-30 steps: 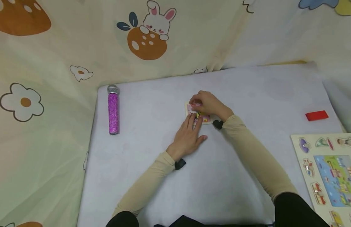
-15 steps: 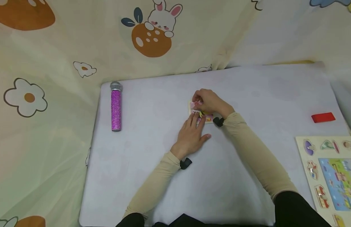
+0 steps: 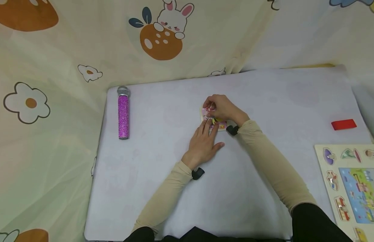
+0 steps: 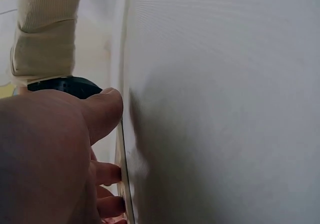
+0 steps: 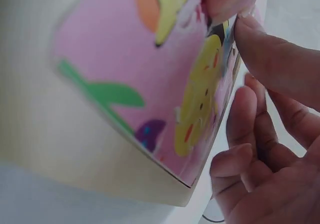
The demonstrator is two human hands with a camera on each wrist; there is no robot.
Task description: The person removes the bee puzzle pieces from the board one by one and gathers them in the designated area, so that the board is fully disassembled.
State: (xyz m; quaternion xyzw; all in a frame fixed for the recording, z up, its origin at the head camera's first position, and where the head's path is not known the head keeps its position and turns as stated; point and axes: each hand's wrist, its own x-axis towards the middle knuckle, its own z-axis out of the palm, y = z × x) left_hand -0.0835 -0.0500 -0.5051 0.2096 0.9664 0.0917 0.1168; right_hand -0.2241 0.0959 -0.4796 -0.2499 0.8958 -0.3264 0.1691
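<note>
A small pink picture puzzle with a cream border and a yellow cartoon figure lies on the white table. My left hand rests on its near side, fingers straight and thumb spread. In the left wrist view, fingertips of that hand touch the board's edge. My right hand is over the far part of the picture, pinching a thin puzzle piece at the surface with its fingertips. The right wrist view shows its thumb right at the picture and its other fingers curled. The piece is mostly hidden by the fingers.
A glittery purple microphone lies at the table's left edge. On the right are a red block and a cream knob-puzzle board, cut off by the frame. A patterned cloth hangs behind and to the left.
The head view has shifted slightly. Both hands stay on the puzzle, with only slight movement of the right fingers.
</note>
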